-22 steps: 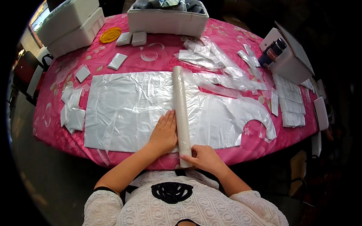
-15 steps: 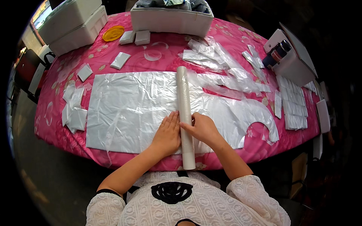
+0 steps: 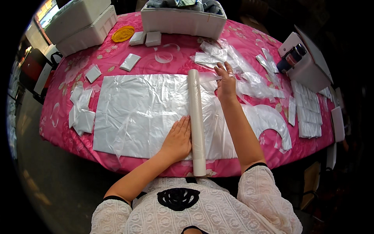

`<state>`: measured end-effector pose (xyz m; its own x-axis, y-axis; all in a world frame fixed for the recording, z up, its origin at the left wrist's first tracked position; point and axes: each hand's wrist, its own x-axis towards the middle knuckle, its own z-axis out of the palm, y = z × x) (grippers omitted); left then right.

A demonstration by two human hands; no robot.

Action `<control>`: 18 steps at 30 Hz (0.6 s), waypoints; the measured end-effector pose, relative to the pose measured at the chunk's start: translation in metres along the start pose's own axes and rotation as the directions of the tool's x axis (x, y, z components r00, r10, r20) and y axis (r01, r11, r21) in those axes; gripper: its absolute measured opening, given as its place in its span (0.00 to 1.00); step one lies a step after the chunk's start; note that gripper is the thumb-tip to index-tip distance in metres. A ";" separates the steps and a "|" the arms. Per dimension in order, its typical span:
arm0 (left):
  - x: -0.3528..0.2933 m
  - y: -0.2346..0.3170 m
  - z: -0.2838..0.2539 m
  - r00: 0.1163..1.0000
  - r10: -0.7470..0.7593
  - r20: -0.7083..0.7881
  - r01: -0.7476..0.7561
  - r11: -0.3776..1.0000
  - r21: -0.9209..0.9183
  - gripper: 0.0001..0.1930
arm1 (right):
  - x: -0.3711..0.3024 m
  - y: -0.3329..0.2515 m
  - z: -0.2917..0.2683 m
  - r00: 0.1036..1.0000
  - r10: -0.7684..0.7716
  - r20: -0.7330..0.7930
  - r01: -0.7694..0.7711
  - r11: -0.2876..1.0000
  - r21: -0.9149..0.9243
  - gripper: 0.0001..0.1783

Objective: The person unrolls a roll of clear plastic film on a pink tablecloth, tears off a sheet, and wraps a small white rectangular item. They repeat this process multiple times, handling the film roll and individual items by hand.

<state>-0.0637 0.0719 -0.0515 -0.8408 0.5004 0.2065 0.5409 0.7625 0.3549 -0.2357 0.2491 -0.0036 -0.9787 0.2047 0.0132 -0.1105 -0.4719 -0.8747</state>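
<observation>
A silvery-white plastic bag (image 3: 144,113) with two handle strips and a rounded cut-out lies flat across the table. Over it, running from far to near, rests a long pale roll (image 3: 197,124). My left hand (image 3: 177,138) lies flat on the bag, its fingers extended along the roll's left side. Beyond the roll on the right, my right hand (image 3: 226,84) is raised, thumb and fingers pinching the bag's far translucent handle strip (image 3: 209,77). Part of that strip is hidden behind the fingers.
Folded white packets (image 3: 82,111) lie at the left, with a stack of flat bundles (image 3: 306,111) at the right. Loose clear plastic (image 3: 249,78) is heaped far right, near a dark bottle (image 3: 291,57). White foam boxes (image 3: 183,21) and a yellow disc (image 3: 123,34) stand farther back.
My right hand has left the roll and reached away to the far handle strip. My left hand stays beside the roll. The whole view has shifted slightly.
</observation>
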 end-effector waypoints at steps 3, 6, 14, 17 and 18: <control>-0.002 0.000 -0.004 1.000 -0.021 0.009 0.022 0.998 -0.055 0.30 | -0.033 -0.033 0.025 0.946 -0.128 0.297 0.174 0.975 -0.135 0.38; -0.002 -0.008 -0.015 0.980 -0.142 -0.138 0.062 0.881 -0.469 0.30 | -0.080 -0.041 0.047 0.794 -0.028 0.607 0.225 0.941 -0.251 0.42; 0.017 -0.020 -0.055 0.793 -0.514 -0.327 -0.306 0.127 -0.943 0.27 | -0.163 -0.026 0.075 0.203 0.193 0.960 0.916 0.310 -0.256 0.39; 0.003 -0.044 -0.059 0.801 -0.409 -0.437 -0.338 0.294 -0.894 0.15 | -0.160 -0.025 0.063 0.366 0.097 0.926 0.842 0.389 -0.373 0.40; -0.005 -0.054 -0.061 0.835 -0.272 -0.478 -0.096 0.784 -0.614 0.13 | -0.156 -0.024 0.054 0.425 0.083 0.901 0.815 0.397 -0.421 0.40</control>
<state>-0.0900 0.0026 -0.0161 -0.8589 0.0141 0.5119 0.4923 0.2980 0.8178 -0.0893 0.1820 0.0414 -0.5807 -0.7255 0.3694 -0.7693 0.3404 -0.5407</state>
